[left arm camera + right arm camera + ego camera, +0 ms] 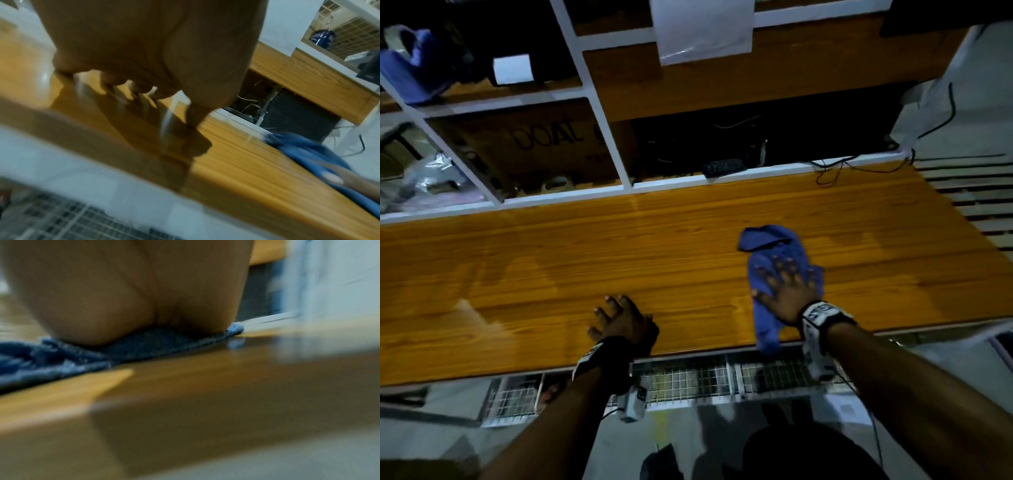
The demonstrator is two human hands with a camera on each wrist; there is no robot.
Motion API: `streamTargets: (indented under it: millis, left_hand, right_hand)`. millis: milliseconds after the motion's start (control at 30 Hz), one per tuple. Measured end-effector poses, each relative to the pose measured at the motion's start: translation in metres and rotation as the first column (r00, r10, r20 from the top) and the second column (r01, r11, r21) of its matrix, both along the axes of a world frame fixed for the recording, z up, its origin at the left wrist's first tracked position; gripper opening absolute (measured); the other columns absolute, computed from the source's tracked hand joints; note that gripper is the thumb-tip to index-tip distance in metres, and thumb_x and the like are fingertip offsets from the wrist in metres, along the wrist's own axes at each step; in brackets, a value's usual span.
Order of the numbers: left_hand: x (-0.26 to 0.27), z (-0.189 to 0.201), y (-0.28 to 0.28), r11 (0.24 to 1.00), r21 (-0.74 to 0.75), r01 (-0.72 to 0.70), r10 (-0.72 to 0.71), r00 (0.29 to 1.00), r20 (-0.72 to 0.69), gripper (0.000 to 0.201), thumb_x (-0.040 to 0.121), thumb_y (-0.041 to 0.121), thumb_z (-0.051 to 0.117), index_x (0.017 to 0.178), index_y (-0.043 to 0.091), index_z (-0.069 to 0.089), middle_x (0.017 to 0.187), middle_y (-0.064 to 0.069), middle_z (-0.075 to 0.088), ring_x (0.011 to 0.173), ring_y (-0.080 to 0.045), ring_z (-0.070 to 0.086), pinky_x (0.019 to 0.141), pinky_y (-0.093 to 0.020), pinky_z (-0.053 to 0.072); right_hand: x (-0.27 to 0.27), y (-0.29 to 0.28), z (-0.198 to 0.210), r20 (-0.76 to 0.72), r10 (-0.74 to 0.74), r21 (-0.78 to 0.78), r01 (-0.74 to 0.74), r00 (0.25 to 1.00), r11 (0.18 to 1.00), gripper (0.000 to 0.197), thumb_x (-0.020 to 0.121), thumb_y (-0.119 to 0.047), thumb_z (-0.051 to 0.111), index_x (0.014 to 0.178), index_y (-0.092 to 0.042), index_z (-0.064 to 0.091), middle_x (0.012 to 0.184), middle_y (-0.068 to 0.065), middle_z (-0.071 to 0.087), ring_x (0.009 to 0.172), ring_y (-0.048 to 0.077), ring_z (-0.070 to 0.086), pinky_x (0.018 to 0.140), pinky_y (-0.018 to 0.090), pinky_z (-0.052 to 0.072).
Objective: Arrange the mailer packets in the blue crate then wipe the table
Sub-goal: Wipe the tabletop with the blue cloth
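A crumpled blue cloth lies on the wooden table, right of centre, one end hanging over the near edge. My right hand presses flat on the cloth with fingers spread; the right wrist view shows the palm bearing down on the blue cloth. My left hand rests near the table's front edge with fingers loosely bent, tips touching the wood and holding nothing. In the left wrist view the fingertips touch the table and the cloth lies to the right. No mailer packets or blue crate show.
White-framed shelves rise behind the table, holding a cardboard box, a tape roll and a black remote. Black cables trail over the back right corner. A wire-mesh rack sits below the front edge.
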State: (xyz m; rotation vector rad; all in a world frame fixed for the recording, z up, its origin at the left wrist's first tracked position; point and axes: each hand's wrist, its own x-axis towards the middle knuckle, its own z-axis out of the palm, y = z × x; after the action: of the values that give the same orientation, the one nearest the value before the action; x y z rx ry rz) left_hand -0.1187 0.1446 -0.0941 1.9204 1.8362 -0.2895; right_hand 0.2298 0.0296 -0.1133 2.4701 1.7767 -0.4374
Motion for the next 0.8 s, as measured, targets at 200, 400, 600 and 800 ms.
streamTargets:
  millis: [200,400,600,800]
  left_hand:
    - [0.009,-0.016,-0.019,0.994,0.107,-0.011,0.004,0.998,0.062,0.074,0.103,0.059,0.032,0.164,0.024,0.007,0.173,-0.004,-0.007,0.158,-0.033,-0.009,0.121,-0.066,0.0]
    - [-0.026,-0.001,0.016,1.0,0.005,0.005,-0.006,0.984,0.176,0.047,0.097,0.047,0.06,0.136,0.022,0.055,0.143,-0.01,0.057,0.125,-0.033,0.059,0.094,-0.041,0.051]
    - [-0.084,-0.013,0.018,0.887,-0.196,-0.418,0.409,0.515,0.753,0.021,0.096,0.001,0.064,0.116,-0.003,0.071,0.092,-0.024,0.075,0.081,-0.029,0.064,0.076,-0.039,0.045]
    - [-0.091,-0.026,-0.013,0.925,0.056,-0.376,0.181,0.566,0.804,0.046,0.083,0.039,0.058,0.12,0.014,0.071,0.116,-0.024,0.073,0.108,-0.044,0.07,0.092,-0.06,0.056]
  right_hand:
    - [0.053,-0.047,0.004,-0.067,-0.334,-0.028,0.332,0.94,0.943,0.077,0.095,-0.08,0.018,0.161,-0.045,-0.001,0.172,-0.004,-0.015,0.158,0.031,-0.012,0.121,0.067,-0.002]
    - [-0.05,-0.025,-0.006,-0.082,-0.174,0.052,0.179,0.981,0.983,0.076,0.096,-0.072,0.019,0.162,-0.041,-0.003,0.172,0.0,-0.015,0.157,0.034,-0.016,0.119,0.069,-0.009]
    - [-0.191,0.021,-0.012,-0.145,0.262,0.142,-0.242,0.954,0.96,0.07,0.098,-0.061,0.033,0.162,-0.038,0.019,0.173,0.002,0.0,0.159,0.038,-0.002,0.115,0.071,-0.012]
    - [-0.255,0.039,-0.007,-0.097,0.546,0.163,-0.527,0.832,0.834,0.055,0.104,-0.046,0.035,0.158,-0.036,0.034,0.172,-0.005,0.011,0.159,0.029,0.005,0.12,0.069,0.005]
